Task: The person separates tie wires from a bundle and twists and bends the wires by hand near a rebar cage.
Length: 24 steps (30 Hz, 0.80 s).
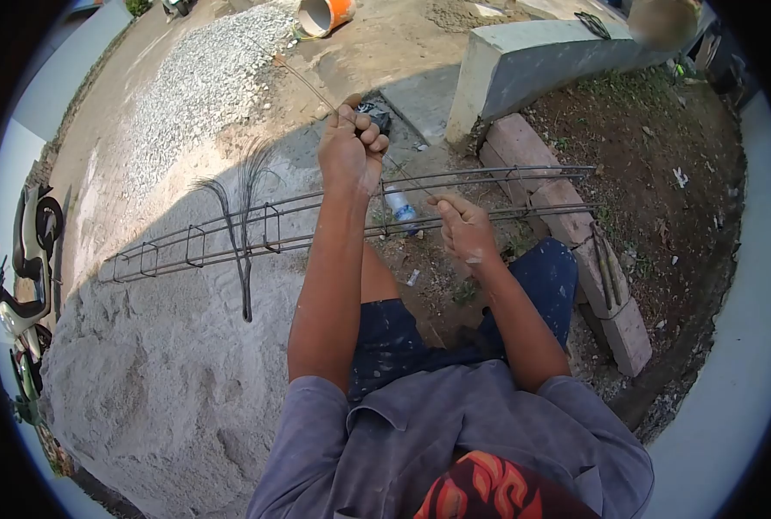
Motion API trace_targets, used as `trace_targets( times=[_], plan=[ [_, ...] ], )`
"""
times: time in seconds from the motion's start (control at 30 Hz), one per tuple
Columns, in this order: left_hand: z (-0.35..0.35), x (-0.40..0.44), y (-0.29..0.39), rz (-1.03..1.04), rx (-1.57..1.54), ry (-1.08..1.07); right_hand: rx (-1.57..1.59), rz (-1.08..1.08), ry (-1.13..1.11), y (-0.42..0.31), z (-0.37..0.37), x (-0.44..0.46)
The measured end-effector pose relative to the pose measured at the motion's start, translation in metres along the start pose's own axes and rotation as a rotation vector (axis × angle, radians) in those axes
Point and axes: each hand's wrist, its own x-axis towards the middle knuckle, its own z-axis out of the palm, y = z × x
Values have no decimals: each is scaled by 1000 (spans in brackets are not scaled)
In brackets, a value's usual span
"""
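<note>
My left hand (351, 149) is raised above a rebar cage (303, 246), closed round a thin wire (306, 80) that sticks out up and to the left. Lower and to the right, my right hand (465, 227) is pinched over the near bars; a thin strand seems to run to its fingertips from the left hand. The cage lies crosswise before my knees, long bars joined by square stirrups. Over its left part hangs a bundle of dark tie wires (245, 216). Behind the bars lies a plastic bottle (398, 206) with a blue label.
Concrete blocks (597, 259) hold up the cage's right end, with dark metal rods (607, 270) on them. Grey sand (169, 363) is heaped at left, gravel (204, 78) beyond. An orange bucket (325, 16), a low wall (524, 69) and a parked scooter (31, 268) stand around.
</note>
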Motion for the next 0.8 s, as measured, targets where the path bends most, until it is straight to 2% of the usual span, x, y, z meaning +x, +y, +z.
trace_targets(
  times=[0.07, 0.1, 0.17, 0.2, 0.3, 0.37, 0.43, 0.47, 0.5, 0.57, 0.6, 0.67, 0.73, 0.8],
  plan=[
    [1, 0, -2, 9, 75, -10, -76, 129, -399, 1, -9, -1],
    [-6, 3, -3, -42, 10, -38, -114, 197, -601, 1, -16, -2],
    [-27, 12, -5, -140, -120, -97, 202, 69, -581, -1, -35, -2],
    [-26, 11, -5, -111, -123, -35, 359, 1, -569, -2, -38, -1],
    [-24, 6, -8, -54, -113, 86, 41, 65, 8, -1, -35, 12],
    [-34, 13, -12, -43, -89, 86, -296, -79, -406, 20, -37, 8],
    [-62, 20, -15, -125, -146, -11, -219, -97, -616, 17, -37, -3],
    [-77, 23, -18, -170, -172, -56, 31, -41, -610, 7, -42, -13],
    [-73, 18, -18, -150, -144, 27, 283, 15, -593, 1, -44, -19],
    [-56, 7, -17, -114, -85, 189, 83, 61, -149, 4, -50, -4],
    [-56, 4, -18, -109, -68, 171, -20, 83, 73, 4, -51, 0],
    [-53, 5, -19, -88, -38, 128, -157, 177, -303, 6, -51, -10],
    [-69, 11, -19, -143, -40, -21, -291, 284, -687, 11, -50, -23],
    [-80, 12, -16, -214, 3, -87, 206, 67, -574, 5, -58, -26]
  ],
)
